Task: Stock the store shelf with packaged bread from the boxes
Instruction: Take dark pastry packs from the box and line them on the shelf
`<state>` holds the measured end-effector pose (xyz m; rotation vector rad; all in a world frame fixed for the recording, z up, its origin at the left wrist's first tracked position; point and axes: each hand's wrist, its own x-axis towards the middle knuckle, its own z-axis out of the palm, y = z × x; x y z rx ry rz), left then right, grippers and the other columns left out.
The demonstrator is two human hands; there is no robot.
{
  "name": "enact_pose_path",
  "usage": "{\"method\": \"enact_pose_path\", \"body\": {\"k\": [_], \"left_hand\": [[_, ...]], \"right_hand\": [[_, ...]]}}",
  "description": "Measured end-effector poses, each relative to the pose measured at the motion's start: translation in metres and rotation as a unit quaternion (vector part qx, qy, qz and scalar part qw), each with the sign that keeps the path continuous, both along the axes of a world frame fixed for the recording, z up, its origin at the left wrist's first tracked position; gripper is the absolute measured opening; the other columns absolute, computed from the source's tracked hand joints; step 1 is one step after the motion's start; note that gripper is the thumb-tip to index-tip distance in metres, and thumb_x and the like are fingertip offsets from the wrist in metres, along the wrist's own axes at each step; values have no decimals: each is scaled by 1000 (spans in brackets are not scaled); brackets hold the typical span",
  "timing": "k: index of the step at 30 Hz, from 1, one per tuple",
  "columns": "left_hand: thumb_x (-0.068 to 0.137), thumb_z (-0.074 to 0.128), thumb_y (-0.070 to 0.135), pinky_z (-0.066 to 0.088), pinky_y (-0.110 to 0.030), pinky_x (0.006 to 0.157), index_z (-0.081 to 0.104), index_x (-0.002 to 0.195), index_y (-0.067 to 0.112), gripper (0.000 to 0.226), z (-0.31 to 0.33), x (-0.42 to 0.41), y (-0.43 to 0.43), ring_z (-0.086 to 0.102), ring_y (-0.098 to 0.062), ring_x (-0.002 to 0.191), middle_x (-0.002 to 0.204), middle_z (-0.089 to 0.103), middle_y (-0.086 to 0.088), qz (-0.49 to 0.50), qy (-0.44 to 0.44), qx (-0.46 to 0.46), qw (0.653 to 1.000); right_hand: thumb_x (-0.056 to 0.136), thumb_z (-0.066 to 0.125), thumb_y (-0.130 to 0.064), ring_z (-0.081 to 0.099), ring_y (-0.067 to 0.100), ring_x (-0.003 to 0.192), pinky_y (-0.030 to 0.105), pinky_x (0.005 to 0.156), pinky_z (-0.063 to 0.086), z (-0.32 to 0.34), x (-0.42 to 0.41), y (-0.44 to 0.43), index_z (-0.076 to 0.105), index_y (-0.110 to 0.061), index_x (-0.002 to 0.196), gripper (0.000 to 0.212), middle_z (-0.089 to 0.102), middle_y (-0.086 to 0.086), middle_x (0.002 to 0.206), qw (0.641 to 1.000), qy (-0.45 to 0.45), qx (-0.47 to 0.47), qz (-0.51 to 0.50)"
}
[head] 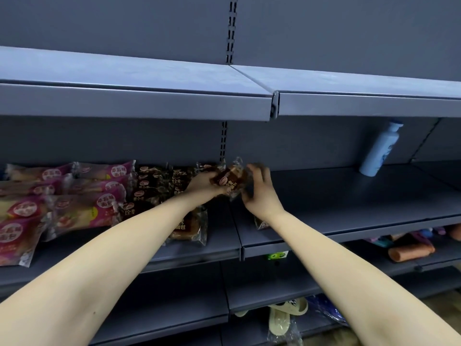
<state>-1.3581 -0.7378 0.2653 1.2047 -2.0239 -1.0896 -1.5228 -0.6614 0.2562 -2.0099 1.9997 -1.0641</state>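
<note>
My left hand [203, 182] grips a brown packaged bread [230, 179] just above the middle shelf [349, 208], near the upright post. My right hand [259, 188] is beside the pack on its right, fingers spread and blurred, touching the wrapper's edge. Several more brown bread packs [154, 188] lie in rows on the shelf to the left. Pink-wrapped bread packs [74, 196] fill the far left. Another brown pack [260, 224] peeks out under my right wrist.
A pale blue bottle [381, 151] leans against the back panel at the right of the same shelf. The upper shelf [149, 101] overhangs closely. Lower shelves hold orange and coloured items [411, 250] and packaged slippers [282, 318].
</note>
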Motion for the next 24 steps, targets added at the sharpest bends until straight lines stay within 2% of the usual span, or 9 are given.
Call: {"method": "enact_pose_path", "body": {"k": [3,6,8,11,13,16,19,22,24], "left_hand": [[78,76,24,48,-26,83,69,105,19,28,7,5,-2,63,-13,92,95,68,5,-10,-40,-31,999],[80,75,20,45,-23,78,70,96,19,17,15,6,-3,61,-10,86,91,68,4,-22,-62,-50,997],[81,73,16,47,-25,81,71,93,16,13,15,8,-4,63,-11,85,91,70,-1,-23,-55,-45,997],[84,71,15,53,-30,85,70,98,13,15,7,13,-5,65,-13,87,92,69,1,-25,-42,-20,999],[86,69,12,55,-31,85,69,100,12,14,3,17,-6,66,-15,88,93,69,-1,-15,-23,-4,1000],[89,64,7,56,-33,85,66,101,9,13,0,23,-13,67,-20,91,91,68,-5,-2,5,37,999],[91,60,5,55,-29,85,64,107,3,16,-3,27,-17,65,-20,92,90,66,-4,-12,29,64,997],[94,56,10,46,-24,93,65,107,12,16,-13,29,-22,62,-17,105,108,67,-3,21,-49,-60,997],[96,49,14,40,-24,98,58,124,12,29,-18,33,-23,58,-21,113,125,61,-6,49,-120,-163,978]], "right_hand": [[80,64,-16,16,41,140,54,113,18,-7,-6,-1,14,-29,151,88,5,8,155,974,228,-5,-6],[82,67,-24,17,38,143,59,113,10,-3,-4,-6,17,-27,151,85,18,6,155,938,345,-15,25],[90,58,-30,20,28,142,53,116,1,-3,2,-10,19,-21,151,74,34,6,149,932,359,42,39],[92,53,-28,40,26,130,48,117,1,-9,8,-13,25,-18,149,63,45,7,136,939,339,48,34],[92,53,-25,41,28,129,48,117,2,-13,10,-15,23,-18,150,66,43,8,137,948,314,36,42],[90,56,-35,26,27,138,51,116,-1,-15,10,-18,7,-21,153,81,30,5,148,937,338,62,69],[88,60,-32,31,30,135,55,115,4,-20,13,-22,6,-18,153,86,36,9,143,926,371,51,58],[87,58,-25,35,32,130,55,115,8,-25,19,-29,10,-16,153,82,38,12,139,921,380,77,35],[87,58,-23,32,31,130,56,115,8,-30,22,-35,7,-17,153,83,35,11,140,913,392,113,25]]}}
